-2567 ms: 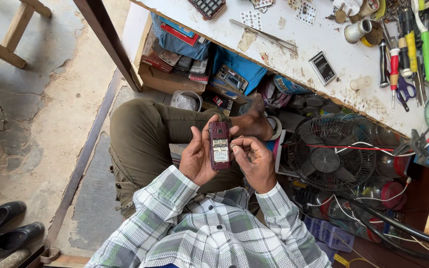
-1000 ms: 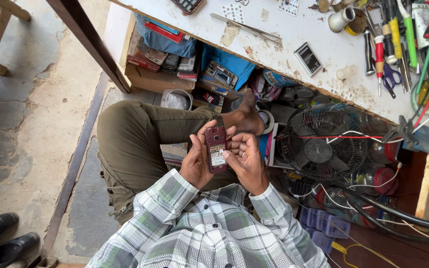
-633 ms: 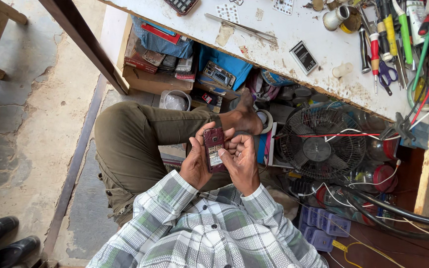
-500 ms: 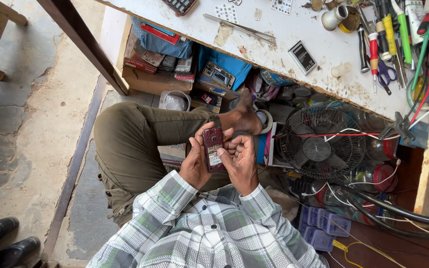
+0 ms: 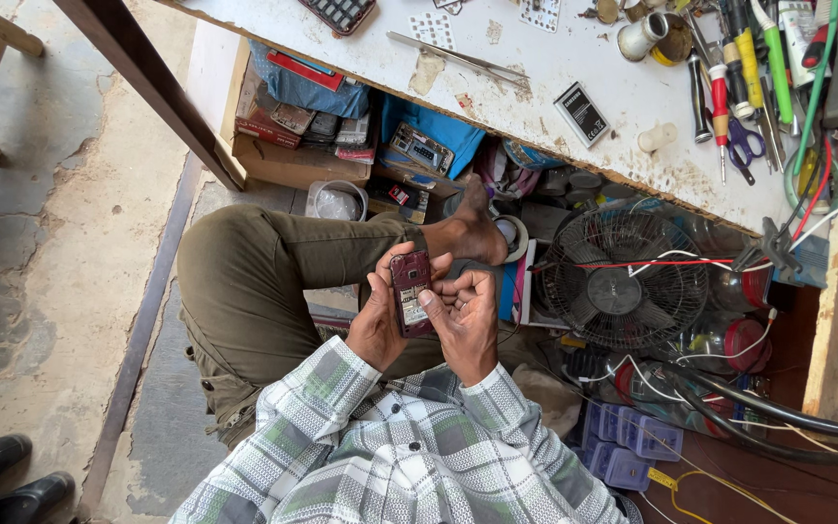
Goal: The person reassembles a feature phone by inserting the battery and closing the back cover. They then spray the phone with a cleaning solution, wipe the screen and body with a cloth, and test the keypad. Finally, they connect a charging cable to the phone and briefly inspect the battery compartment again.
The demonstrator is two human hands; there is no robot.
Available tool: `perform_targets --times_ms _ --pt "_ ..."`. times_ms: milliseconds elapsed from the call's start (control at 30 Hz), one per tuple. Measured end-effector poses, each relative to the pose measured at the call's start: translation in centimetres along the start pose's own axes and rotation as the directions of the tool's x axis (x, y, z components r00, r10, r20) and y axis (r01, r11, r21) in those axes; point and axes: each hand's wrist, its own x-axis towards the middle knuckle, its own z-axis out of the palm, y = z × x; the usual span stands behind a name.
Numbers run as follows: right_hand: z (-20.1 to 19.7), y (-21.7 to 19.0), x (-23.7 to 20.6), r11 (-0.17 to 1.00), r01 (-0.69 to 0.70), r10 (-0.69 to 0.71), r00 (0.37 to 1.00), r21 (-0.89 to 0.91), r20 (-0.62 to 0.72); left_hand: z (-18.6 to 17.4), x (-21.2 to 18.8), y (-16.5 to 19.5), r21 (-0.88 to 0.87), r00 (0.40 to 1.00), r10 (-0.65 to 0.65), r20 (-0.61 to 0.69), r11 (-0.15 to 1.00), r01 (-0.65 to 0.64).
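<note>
I sit with one leg crossed and hold a small dark red mobile phone (image 5: 409,291) with its back cover off over my lap. My left hand (image 5: 377,315) grips the phone along its left side, thumb on its edge. My right hand (image 5: 463,312) closes on the phone's right side, fingertips curled at its open back. Whether a small part sits under those fingertips I cannot tell.
A white worktable (image 5: 535,87) above carries a phone battery (image 5: 584,112), tweezers (image 5: 458,56), screwdrivers (image 5: 720,87), scissors (image 5: 746,146) and a tape roll (image 5: 644,34). Under it stand a black fan (image 5: 626,278), boxes of parts (image 5: 312,107), cables. Black shoes (image 5: 2,475) sit at lower left.
The phone stays in both hands over my lap. The fingers of my right hand have shifted slightly on the open back. The view has drifted a little.
</note>
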Motion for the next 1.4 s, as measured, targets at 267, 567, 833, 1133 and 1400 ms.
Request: perform_targets --times_ms 267,567,833,1133,1400 --pt "0.6 -0.3 0.1 1.0 -0.006 0.006 1.0 -0.003 -0.029 0.2 0.2 0.4 0.019 0.999 0.028 0.018 0.999 -0.028" --pt "1.2 -0.4 -0.3 0.999 0.001 -0.003 0.999 -0.044 -0.042 0.3 0.0 0.6 -0.002 1.0 0.016 -0.011 1.0 -0.016" --pt "1.8 1.0 -1.1 0.999 0.016 -0.018 0.998 -0.043 -0.055 -0.3 -0.2 0.3 0.005 1.0 0.028 -0.012 1.0 -0.028" --pt "-0.9 0.4 -0.2 0.78 0.35 -0.285 0.937 -0.519 0.203 -0.3 -0.6 0.6 0.003 0.999 0.015 -0.031 1.0 -0.015" --pt "-3.2 -0.4 1.1 0.584 0.551 -0.365 0.834 -0.596 0.414 -0.4 -0.1 0.1 0.068 0.999 0.039 0.0 0.997 -0.039"
